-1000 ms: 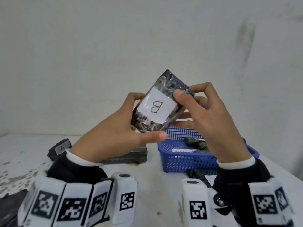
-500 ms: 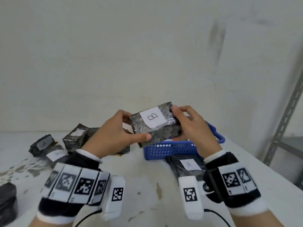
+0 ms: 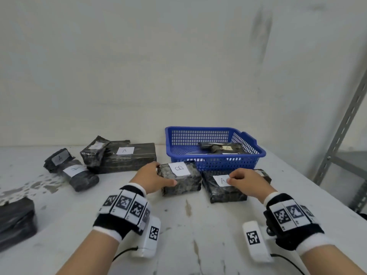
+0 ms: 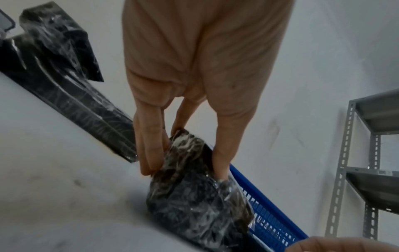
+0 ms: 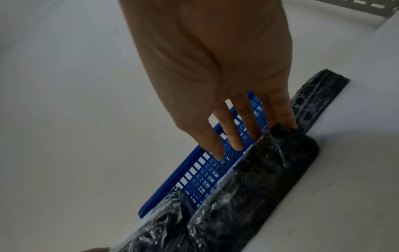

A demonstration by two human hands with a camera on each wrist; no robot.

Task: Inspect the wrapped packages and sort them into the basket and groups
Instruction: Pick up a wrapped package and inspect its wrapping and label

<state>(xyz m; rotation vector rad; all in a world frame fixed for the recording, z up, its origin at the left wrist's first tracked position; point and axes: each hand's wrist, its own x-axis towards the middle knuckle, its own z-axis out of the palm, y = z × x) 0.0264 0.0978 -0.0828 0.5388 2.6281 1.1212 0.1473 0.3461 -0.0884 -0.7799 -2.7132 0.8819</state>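
Left hand [image 3: 152, 178] grips the B package [image 3: 179, 178] at its left end, thumb along the near side and fingers [image 4: 151, 148] over the far edge; the package sits on the table [image 3: 188, 225] at centre frame, just in front of the blue basket [image 3: 214, 153]. Right hand [image 3: 245, 181] hangs over the A package [image 3: 222, 187], just right of the B one; in the wrist view its fingers [image 5: 209, 136] are straight and spread, and whether the outer ones touch the wrap I cannot tell. That package also lies on the table below the basket's front wall. Inside the basket, right of centre, lie a few wrapped packages [image 3: 222, 148], one with an A label. At mid left is a group of A packages [image 3: 127, 158], a long one with smaller ones leaning on it and beside it. One more dark package [image 3: 15, 221] sits at the left edge. A grey metal rack [image 3: 341, 135] stands at the right edge.
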